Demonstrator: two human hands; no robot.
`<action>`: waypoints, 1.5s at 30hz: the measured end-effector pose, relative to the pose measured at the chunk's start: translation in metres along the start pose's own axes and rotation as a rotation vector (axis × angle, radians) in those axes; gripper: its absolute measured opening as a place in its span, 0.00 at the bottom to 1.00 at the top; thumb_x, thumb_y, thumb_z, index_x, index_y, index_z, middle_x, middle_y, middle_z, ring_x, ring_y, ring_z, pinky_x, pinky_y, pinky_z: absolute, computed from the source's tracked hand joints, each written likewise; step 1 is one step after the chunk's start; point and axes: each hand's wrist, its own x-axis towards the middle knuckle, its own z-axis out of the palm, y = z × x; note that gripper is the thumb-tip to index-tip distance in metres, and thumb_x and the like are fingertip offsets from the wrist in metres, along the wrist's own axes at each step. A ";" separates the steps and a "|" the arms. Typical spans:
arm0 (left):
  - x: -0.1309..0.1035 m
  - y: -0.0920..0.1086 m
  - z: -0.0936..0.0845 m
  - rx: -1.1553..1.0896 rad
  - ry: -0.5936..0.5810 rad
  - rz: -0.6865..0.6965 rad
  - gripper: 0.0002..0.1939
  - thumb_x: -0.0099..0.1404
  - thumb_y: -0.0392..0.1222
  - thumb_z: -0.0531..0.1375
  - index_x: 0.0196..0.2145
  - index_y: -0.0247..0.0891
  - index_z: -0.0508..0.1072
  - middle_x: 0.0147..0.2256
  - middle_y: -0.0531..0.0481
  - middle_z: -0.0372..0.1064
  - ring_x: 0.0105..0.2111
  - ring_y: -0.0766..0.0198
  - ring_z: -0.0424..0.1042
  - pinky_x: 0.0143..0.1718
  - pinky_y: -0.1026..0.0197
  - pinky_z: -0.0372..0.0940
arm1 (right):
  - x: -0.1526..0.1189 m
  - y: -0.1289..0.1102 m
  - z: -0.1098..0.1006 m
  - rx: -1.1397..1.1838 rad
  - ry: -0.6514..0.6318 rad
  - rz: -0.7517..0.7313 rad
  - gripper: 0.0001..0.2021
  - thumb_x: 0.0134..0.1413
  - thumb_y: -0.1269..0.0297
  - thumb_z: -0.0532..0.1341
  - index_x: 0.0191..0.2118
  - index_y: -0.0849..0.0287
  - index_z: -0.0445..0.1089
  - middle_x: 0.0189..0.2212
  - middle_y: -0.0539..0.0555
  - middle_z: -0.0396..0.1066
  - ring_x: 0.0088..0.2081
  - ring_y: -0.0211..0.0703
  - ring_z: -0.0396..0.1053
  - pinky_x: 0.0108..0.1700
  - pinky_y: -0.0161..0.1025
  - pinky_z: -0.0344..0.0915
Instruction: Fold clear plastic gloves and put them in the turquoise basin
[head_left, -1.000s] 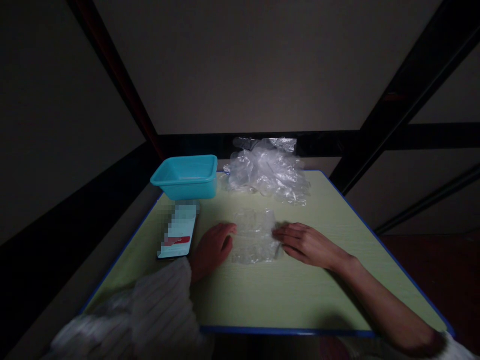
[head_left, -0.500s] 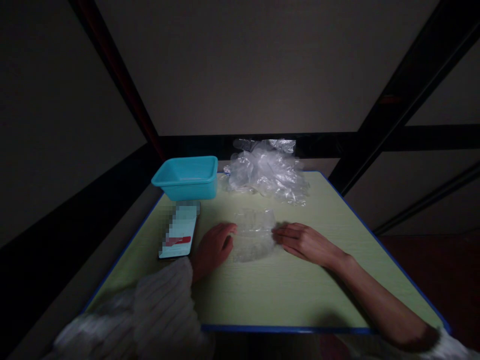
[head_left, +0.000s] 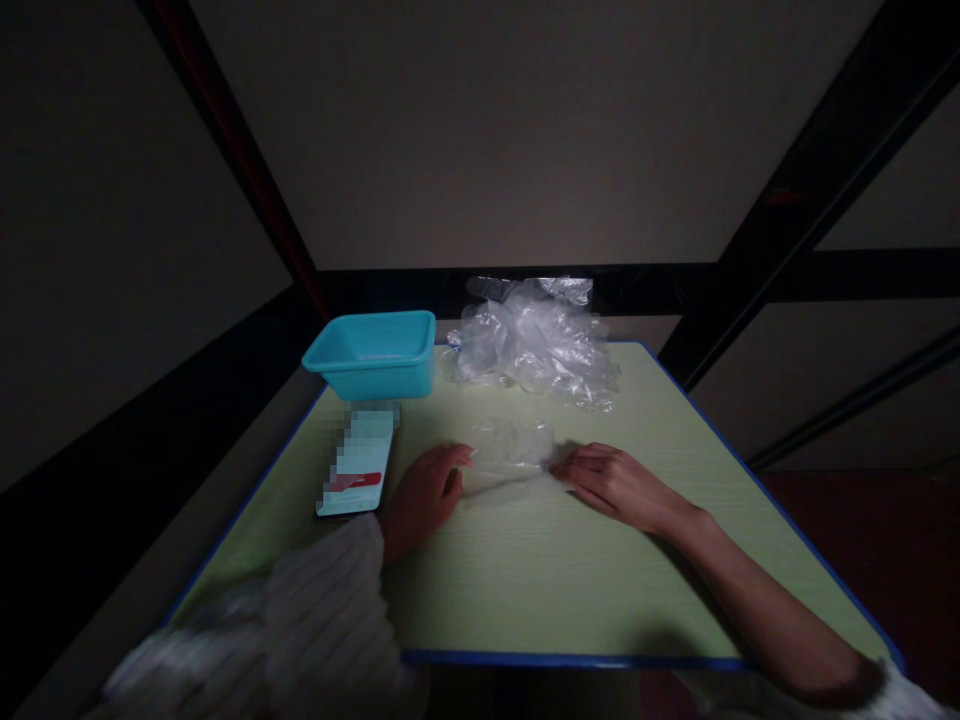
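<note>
A thin clear disposable plastic glove, partly folded over, lies on the table between my two hands. My left hand is at its left edge, fingers curled together with the tips on the film. At the right edge, my right hand has its fingertips pinched on the plastic. Behind lies a heaped pile of similar clear plastic gloves, crumpled and shiny, with some rounded finger-like ends showing.
A turquoise plastic basket stands at the back left. Nearer me, a phone with a lit screen lies beside my left hand. The pale green table has a blue edge, and a wall panel rises behind it.
The near part of the plastic glove has folded up and away from me, so it covers a shorter patch of table. My right hand has shifted very slightly right.
</note>
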 end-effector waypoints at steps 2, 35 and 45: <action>0.000 -0.001 0.000 -0.019 0.004 -0.016 0.14 0.55 0.28 0.51 0.39 0.38 0.68 0.37 0.47 0.71 0.40 0.59 0.70 0.45 0.56 0.64 | 0.001 0.000 0.000 0.066 0.014 0.018 0.21 0.66 0.62 0.41 0.40 0.62 0.70 0.32 0.58 0.72 0.34 0.44 0.69 0.39 0.44 0.66; 0.014 -0.009 0.006 -0.345 0.037 -0.267 0.22 0.52 0.23 0.49 0.45 0.35 0.56 0.32 0.52 0.68 0.27 0.69 0.64 0.29 0.67 0.60 | 0.030 0.004 0.029 0.589 0.401 0.781 0.16 0.42 0.65 0.52 0.41 0.60 0.60 0.16 0.45 0.63 0.18 0.38 0.60 0.22 0.33 0.55; 0.011 -0.006 0.006 -0.256 0.080 -0.193 0.20 0.52 0.26 0.50 0.43 0.36 0.61 0.35 0.49 0.66 0.32 0.65 0.65 0.36 0.61 0.63 | 0.027 0.004 0.031 0.496 0.414 0.755 0.17 0.46 0.64 0.52 0.44 0.60 0.58 0.17 0.45 0.64 0.19 0.40 0.62 0.24 0.35 0.58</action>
